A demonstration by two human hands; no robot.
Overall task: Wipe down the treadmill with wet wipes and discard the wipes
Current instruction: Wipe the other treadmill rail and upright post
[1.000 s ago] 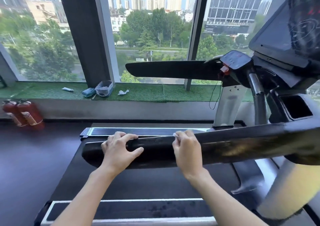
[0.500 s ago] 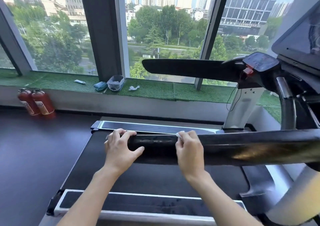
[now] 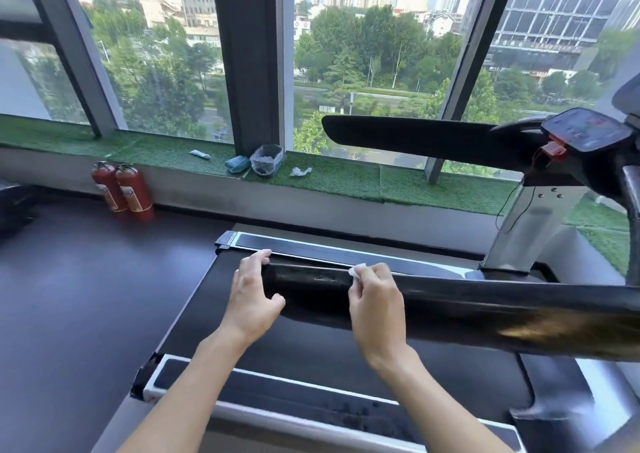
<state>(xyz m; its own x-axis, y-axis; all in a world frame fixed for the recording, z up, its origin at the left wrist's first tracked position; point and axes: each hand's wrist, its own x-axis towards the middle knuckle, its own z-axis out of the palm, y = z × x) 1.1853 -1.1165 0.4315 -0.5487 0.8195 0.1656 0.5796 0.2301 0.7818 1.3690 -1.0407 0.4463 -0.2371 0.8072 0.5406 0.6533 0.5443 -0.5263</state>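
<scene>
The treadmill's near black handrail [image 3: 485, 307] runs across the view from the middle to the right. My left hand [image 3: 252, 296] grips its free end, fingers over the top and thumb underneath. My right hand [image 3: 375, 302] holds a small white wet wipe [image 3: 356, 272] against the top of the rail, a little to the right of the left hand. The far handrail [image 3: 415, 139] and the console [image 3: 585, 133] stand behind. The black running belt [image 3: 311, 348] lies below the hands.
On the green turf window ledge [image 3: 346, 175] sit a clear bin with a liner [image 3: 266, 159], a blue wipe pack [image 3: 237, 164], a crumpled wipe [image 3: 300, 172] and a small tube [image 3: 200, 154]. Two red fire extinguishers [image 3: 123, 189] stand on the dark floor at the left.
The view has swung left and pulled back. Both hands stay on the near handrail; the left hand now sits at its very end, and the right hand's wipe shows more.
</scene>
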